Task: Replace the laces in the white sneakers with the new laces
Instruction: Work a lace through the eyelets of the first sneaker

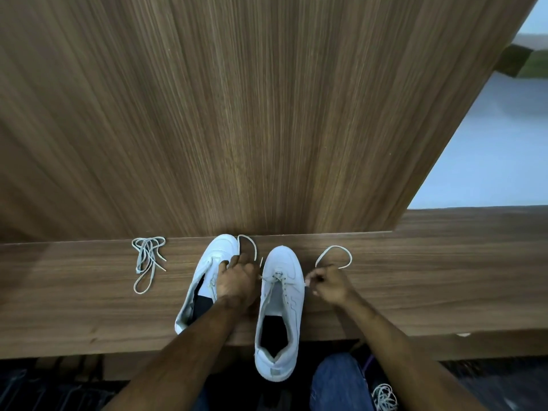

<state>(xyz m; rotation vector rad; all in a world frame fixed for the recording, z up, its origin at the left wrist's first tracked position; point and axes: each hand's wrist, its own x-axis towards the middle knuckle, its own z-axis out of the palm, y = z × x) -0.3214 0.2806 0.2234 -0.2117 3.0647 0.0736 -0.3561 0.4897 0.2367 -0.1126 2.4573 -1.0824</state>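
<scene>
**A:** What's nearest?

**B:** I see a denim-clad knee [338, 381] and a tangled lace bundle [384, 398] low down, below the ledge's front edge. The right sneaker [280, 310] overhangs that edge, heel toward me.

**A:** And the hands?

**B:** The left hand [235, 281] sits between the two shoes, fingers curled, pinching a lace end [247, 247] that loops beside the left sneaker [207, 271]. The right hand [329, 284] is just right of the right sneaker, fingers clenched round the other lace end [333, 256], which arcs behind it. That lace runs through the lowest eyelets.

**A:** Open room?

**B:** Bare wooden ledge [430, 292] lies right of the right hand. To the left, well apart from the shoes, lies a loose grey lace [147, 261].

**A:** Beyond?

**B:** A wood-grain panel [237, 114] rises right behind the toes; pale floor [489, 158] shows past its right edge.
</scene>
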